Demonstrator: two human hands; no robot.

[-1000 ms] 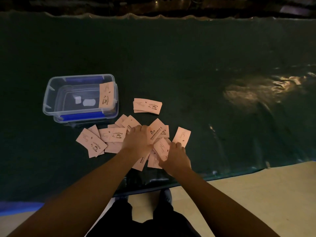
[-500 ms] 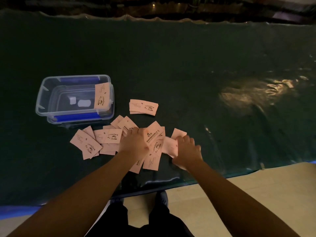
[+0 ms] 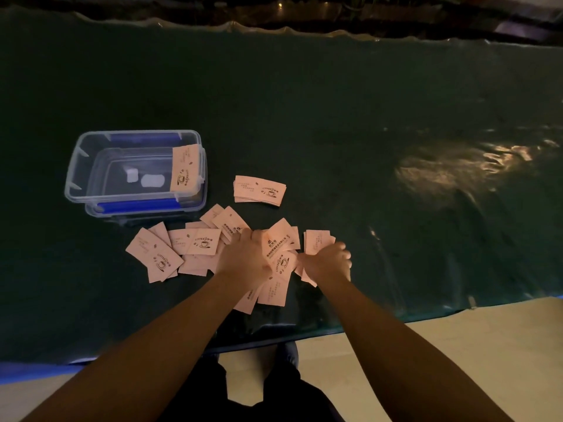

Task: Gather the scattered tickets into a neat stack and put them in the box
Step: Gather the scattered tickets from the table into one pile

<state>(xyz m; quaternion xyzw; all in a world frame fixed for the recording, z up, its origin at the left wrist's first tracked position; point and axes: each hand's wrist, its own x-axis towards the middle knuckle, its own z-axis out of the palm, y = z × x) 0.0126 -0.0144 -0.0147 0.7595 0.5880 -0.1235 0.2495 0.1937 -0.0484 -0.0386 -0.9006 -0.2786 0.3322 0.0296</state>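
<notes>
Left hand [image 3: 243, 257] flat, fingers spread on scattered tickets [image 3: 195, 243] near table edge [image 3: 304, 330], right hand [image 3: 327, 261] curled over tickets, grip unclear, neat stack [image 3: 259, 190] beyond, clear box [image 3: 91, 166] far-left holding 1 ticket, open cloth rightward

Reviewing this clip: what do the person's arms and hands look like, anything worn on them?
Both forearms are bare with no sleeves in view. The left hand and right hand wear no gloves; no watch, ring or bracelet is visible, though the dim light limits detail.
</notes>
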